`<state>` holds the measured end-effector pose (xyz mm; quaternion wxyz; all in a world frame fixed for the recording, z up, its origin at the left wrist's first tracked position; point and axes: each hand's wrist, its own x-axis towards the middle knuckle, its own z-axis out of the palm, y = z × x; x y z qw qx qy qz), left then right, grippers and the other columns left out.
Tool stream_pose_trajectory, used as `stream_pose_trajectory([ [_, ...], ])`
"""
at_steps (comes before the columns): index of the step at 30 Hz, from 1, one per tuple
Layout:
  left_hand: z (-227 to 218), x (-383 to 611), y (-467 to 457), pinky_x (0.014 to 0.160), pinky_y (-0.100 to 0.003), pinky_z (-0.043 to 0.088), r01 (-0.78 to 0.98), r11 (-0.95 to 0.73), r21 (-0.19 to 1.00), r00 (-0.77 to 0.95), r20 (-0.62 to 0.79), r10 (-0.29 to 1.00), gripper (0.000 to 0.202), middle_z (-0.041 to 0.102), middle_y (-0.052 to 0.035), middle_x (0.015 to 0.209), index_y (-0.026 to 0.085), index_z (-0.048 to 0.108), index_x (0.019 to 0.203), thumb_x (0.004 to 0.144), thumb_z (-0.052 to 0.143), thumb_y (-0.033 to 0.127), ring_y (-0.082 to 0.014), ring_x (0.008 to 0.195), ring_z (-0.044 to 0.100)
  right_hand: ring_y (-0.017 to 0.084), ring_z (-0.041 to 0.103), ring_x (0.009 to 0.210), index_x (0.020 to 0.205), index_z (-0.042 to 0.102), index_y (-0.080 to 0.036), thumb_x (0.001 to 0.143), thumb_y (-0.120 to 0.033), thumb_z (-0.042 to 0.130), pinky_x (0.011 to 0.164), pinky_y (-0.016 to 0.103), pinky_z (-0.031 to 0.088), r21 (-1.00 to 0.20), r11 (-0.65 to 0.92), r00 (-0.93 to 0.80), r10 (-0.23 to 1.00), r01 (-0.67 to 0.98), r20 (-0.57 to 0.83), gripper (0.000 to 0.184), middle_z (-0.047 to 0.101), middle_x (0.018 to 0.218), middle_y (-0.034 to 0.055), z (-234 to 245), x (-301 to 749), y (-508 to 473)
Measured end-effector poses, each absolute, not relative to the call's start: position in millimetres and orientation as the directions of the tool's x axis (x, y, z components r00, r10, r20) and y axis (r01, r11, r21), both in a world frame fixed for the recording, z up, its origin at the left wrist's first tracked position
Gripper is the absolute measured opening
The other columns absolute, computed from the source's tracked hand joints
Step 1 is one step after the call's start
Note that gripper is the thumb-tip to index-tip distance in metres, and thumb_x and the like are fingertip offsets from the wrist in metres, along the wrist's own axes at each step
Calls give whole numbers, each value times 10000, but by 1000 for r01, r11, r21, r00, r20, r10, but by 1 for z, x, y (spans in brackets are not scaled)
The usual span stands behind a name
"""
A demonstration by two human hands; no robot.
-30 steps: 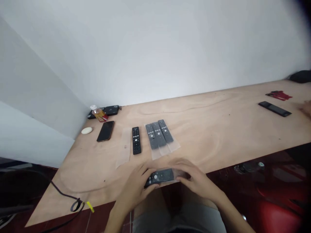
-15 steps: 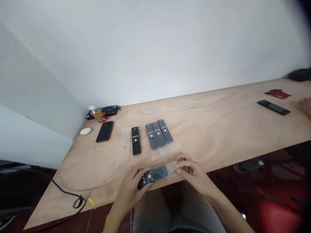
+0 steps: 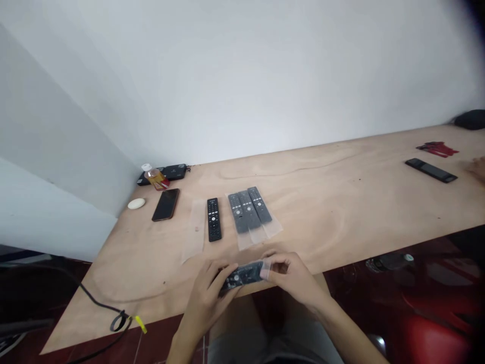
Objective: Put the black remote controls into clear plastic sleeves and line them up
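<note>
My left hand (image 3: pixel 206 296) grips a dark remote control (image 3: pixel 242 275) at the table's front edge. The remote's far end is wrapped in a clear plastic sleeve (image 3: pixel 265 269), which my right hand (image 3: pixel 291 278) pinches between its fingers. Beyond my hands, three grey remotes (image 3: pixel 250 211) lie side by side on clear plastic sleeves (image 3: pixel 265 230). To their left are a black remote with white buttons (image 3: pixel 214 219) and a flat, empty-looking plastic sleeve (image 3: pixel 195 231).
The plywood table (image 3: pixel 333 212) runs along a white wall (image 3: pixel 242 76). A phone (image 3: pixel 165 205), white disc (image 3: pixel 136 203), bottle (image 3: pixel 153 177) and black device (image 3: pixel 176 172) lie left. Far right are a black remote (image 3: pixel 431 170), red packaging (image 3: pixel 437 149) and another person's hand (image 3: pixel 478 168).
My hands have come back together around the remote after parting slightly. The plastic sleeve now sits over the remote's right end, with my right hand on it.
</note>
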<state>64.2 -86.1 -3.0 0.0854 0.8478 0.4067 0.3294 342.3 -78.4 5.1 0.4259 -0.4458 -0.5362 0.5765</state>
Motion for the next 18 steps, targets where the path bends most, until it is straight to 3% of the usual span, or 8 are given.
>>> stream_pose_trajectory([
  [4, -5, 61, -86, 930, -424, 619, 632, -641, 435, 448, 470, 760, 432, 711, -118, 1209, 272, 650, 1419, 1002, 755, 236, -290, 1099, 693, 298, 719, 1141, 862, 872, -225, 919, -448, 866, 1021, 416, 563, -998, -70, -256, 964, -4, -67, 230, 770, 1197, 91, 12, 345, -79],
  [8, -7, 59, -86, 952, -435, 622, 632, -626, 457, 413, 485, 771, 453, 700, -123, 1221, 270, 643, 1437, 1000, 755, 235, -293, 1121, 689, 266, 732, 1004, 927, 877, -225, 1011, -487, 759, 956, 396, 567, -986, -156, -284, 949, -59, -133, 299, 811, 996, 61, 17, 349, -80],
  [13, -7, 64, -85, 924, -418, 622, 619, -656, 431, 424, 520, 741, 465, 706, -121, 1191, 255, 647, 1451, 1001, 747, 188, -270, 1083, 690, 241, 710, 944, 926, 884, -212, 876, -387, 902, 857, 341, 553, -989, -142, -242, 962, -39, -128, 183, 794, 991, 59, 9, 345, -80],
  [18, -4, 70, -85, 929, -406, 626, 605, -656, 451, 414, 526, 743, 461, 720, -115, 1197, 248, 663, 1431, 985, 772, 200, -264, 1079, 705, 247, 691, 1013, 805, 857, -203, 847, -397, 910, 889, 334, 554, -993, -107, -164, 982, -56, -97, 206, 722, 1064, 74, 10, 337, -79],
])
